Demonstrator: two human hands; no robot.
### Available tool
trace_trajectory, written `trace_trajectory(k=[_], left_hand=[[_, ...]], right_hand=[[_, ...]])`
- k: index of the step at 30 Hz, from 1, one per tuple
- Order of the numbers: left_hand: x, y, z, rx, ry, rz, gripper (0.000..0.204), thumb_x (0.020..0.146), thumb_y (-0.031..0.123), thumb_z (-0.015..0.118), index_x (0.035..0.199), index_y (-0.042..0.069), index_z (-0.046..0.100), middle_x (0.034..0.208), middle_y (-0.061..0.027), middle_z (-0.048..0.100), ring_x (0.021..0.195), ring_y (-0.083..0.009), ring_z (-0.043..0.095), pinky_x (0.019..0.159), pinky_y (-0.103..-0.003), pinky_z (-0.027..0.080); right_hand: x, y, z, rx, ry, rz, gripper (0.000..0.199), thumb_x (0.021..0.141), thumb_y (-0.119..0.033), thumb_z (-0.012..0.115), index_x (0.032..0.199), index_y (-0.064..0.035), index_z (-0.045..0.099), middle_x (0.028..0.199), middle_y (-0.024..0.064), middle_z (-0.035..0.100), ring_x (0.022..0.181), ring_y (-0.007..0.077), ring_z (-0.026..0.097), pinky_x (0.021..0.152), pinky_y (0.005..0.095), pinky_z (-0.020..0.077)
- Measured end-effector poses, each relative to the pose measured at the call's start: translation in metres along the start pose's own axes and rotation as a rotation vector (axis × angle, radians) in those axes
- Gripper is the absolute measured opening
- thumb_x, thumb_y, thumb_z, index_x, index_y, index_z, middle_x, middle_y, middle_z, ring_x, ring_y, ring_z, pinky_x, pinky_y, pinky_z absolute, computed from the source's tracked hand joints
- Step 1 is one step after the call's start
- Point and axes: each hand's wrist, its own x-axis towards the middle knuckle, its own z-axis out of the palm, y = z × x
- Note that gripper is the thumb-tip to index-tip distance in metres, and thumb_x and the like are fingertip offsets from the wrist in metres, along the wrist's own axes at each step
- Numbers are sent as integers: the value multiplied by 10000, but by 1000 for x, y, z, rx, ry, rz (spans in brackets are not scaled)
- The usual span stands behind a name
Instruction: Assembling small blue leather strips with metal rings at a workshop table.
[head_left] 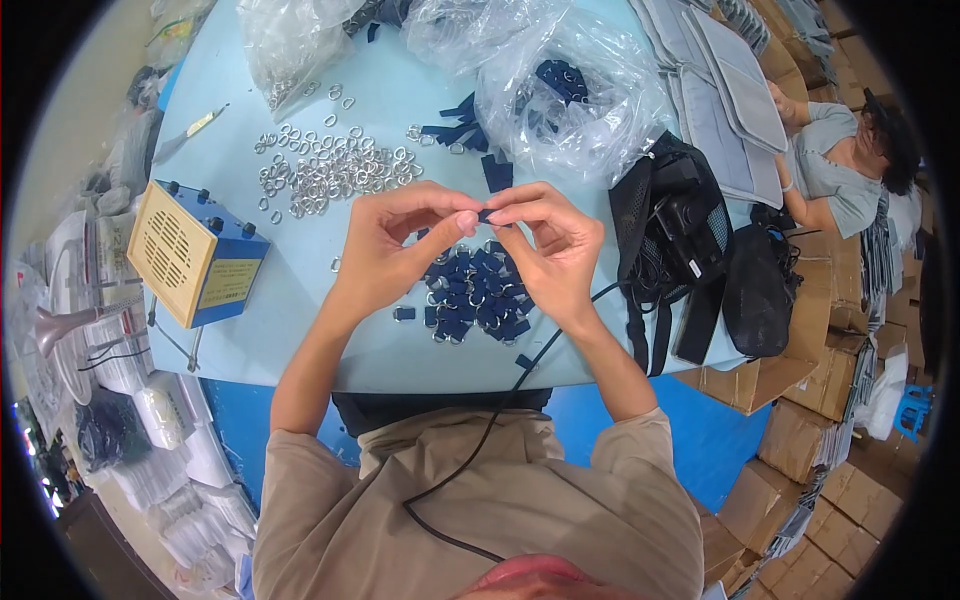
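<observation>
My left hand (392, 248) and my right hand (556, 252) meet above the table, thumbs and fingers pinching a small navy fabric strip (486, 215) between them. Whether a metal ring sits on that strip cannot be made out. Just below my hands lies a pile of short navy fabric tabs (475, 297) with silvery rings. Beyond my left hand spreads a heap of loose metal D-rings (345, 168). Flat navy strips (460, 125) lie farther off, and one strip (497, 173) rests just past my right fingertips.
A blue and tan box with a grille (195, 250) stands at left, near a cutter knife (200, 122). Clear plastic bags (570, 95) cover the far side. A black mesh bag (672, 230) lies right; a cable (540, 350) crosses the front edge. Another person (835, 160) sits at right.
</observation>
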Motion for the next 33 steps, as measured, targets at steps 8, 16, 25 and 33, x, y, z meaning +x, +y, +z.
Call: trace_trajectory(k=[8,16,25,33], left_hand=[[2,-5,-1,69,25,104,182,916,-49,740,1098,-51,752,1032,-126,731,926,-145,676,810,-274,564],[2,-7,0,310,48,244,203,882,-90,743,1076,-34,766,1031,-126,739,928,-169,687,784,-274,552],[1,-7,5,519,130,340,215,858,-96,746,1048,0,772,1001,-101,743,882,-171,689,774,-277,548],[-1,-12,11,541,227,424,252,850,-142,688,1046,7,740,990,-102,728,839,-215,702,728,-301,558]], right_hand=[[2,-9,3,16,21,87,225,846,124,754,1058,51,732,1049,129,715,990,166,697,912,309,578],[2,-11,-1,127,63,327,198,864,76,787,1054,60,734,1018,129,742,962,154,710,890,291,586],[1,-10,1,88,57,294,213,863,98,774,1071,61,747,1019,133,744,957,157,709,885,293,588],[-2,-5,6,96,40,227,244,862,108,766,1098,44,751,1023,121,736,921,151,690,872,292,587]])
